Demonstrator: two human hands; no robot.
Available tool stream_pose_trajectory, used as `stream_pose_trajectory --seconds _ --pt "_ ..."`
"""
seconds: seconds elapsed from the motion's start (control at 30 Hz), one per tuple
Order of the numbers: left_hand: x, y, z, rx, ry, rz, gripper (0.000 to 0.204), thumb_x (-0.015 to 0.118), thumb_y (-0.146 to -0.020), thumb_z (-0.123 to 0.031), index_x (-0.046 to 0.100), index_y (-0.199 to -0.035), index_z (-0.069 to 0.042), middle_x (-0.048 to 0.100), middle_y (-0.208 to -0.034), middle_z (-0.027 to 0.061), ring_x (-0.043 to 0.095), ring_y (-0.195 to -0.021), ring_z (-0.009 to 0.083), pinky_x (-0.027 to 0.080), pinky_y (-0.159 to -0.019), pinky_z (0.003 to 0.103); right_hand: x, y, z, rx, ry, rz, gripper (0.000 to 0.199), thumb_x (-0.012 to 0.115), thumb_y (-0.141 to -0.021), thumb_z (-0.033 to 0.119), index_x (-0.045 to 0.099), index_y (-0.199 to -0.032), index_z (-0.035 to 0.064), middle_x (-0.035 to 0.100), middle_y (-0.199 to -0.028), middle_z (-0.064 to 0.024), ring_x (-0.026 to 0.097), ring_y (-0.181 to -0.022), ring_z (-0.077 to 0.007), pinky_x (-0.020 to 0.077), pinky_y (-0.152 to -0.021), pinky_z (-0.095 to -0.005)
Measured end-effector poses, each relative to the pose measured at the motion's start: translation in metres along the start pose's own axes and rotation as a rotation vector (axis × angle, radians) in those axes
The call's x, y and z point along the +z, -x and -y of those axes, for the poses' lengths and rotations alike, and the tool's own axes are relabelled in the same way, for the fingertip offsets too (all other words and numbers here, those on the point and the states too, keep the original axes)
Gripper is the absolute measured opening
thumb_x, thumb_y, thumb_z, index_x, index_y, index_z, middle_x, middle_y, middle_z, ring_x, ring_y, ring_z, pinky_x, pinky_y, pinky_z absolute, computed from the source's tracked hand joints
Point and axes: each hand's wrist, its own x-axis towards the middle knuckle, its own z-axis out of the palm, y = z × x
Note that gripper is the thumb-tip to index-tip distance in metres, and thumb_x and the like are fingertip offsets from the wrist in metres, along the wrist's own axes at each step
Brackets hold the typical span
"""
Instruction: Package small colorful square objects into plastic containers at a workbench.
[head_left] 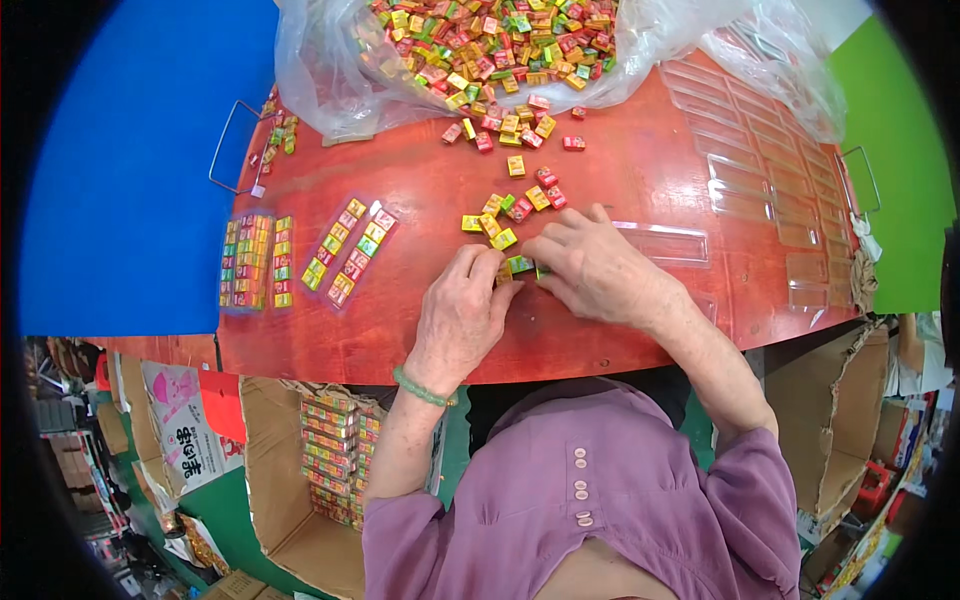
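My left hand, with a green bead bracelet at its wrist, is closed near the table's front edge. Its thumb and fingers pinch a small yellow box, partly hidden by them. Opposite it, my right hand curls its fingers and thumb on another small box, of which only a green bit shows. Between the two hands sits a small green box. Just beyond my fingertips lies a loose cluster of little red, yellow and green boxes, among them a yellow box and a red box.
At the back, a clear plastic bag spills many small boxes onto the red table. Filled clear trays lie left; empty clear trays lie right, one beside my right hand. Below left, a cardboard carton holds stacked filled packs.
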Motion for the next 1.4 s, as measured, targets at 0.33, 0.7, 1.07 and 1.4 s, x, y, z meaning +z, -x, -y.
stream_pose_trajectory --seconds 0.33,0.7,1.07,1.4 --pt "0.005 -0.006 -0.013 0.115 -0.141 0.041 0.036 0.076 -0.084 -0.005 0.064 -0.117 0.0 0.059 -0.104 0.0139 0.064 -0.096 0.0338 0.055 -0.078 0.044 -0.039 0.009 -0.022 0.175 -0.07 0.002 0.022 0.07 -0.09 0.011 0.069 -0.11 0.0039 0.061 -0.101 -0.0146 0.062 -0.098 -0.0332 0.0506 -0.086 -0.0457" --pt "-0.041 0.022 0.008 0.006 -0.125 0.078 0.029 0.075 -0.086 -0.009 0.066 -0.112 0.0 0.061 -0.104 0.0149 0.063 -0.095 0.0349 0.054 -0.08 0.044 -0.026 0.015 0.018 0.065 0.102 0.264 0.015 0.068 -0.091 0.014 0.07 -0.103 0.0065 0.058 -0.102 -0.0131 0.059 -0.101 -0.0308 0.0451 -0.09 -0.0437" --pt "-0.015 0.051 -0.012 0.062 -0.157 -0.17 0.039 0.083 -0.082 -0.019 0.07 -0.115 0.0 0.063 -0.104 0.012 0.063 -0.089 0.031 0.053 -0.075 0.042 -0.031 0.043 0.037 0.341 -0.071 0.157 0.017 0.071 -0.09 0.015 0.064 -0.1 0.0031 0.059 -0.094 -0.0165 0.064 -0.087 -0.0388 0.0521 -0.075 -0.0485" --pt "0.0 0.047 -0.01 -0.012 -0.312 -0.174 0.057 0.083 -0.083 -0.032 0.065 -0.127 0.0 0.061 -0.109 0.0125 0.06 -0.094 0.0313 0.052 -0.077 0.043 -0.006 0.038 0.055 0.403 -0.156 -0.033 0.03 0.073 -0.09 0.011 0.056 -0.111 -0.0013 0.056 -0.101 -0.0196 0.063 -0.095 -0.0394 0.0524 -0.079 -0.0483"
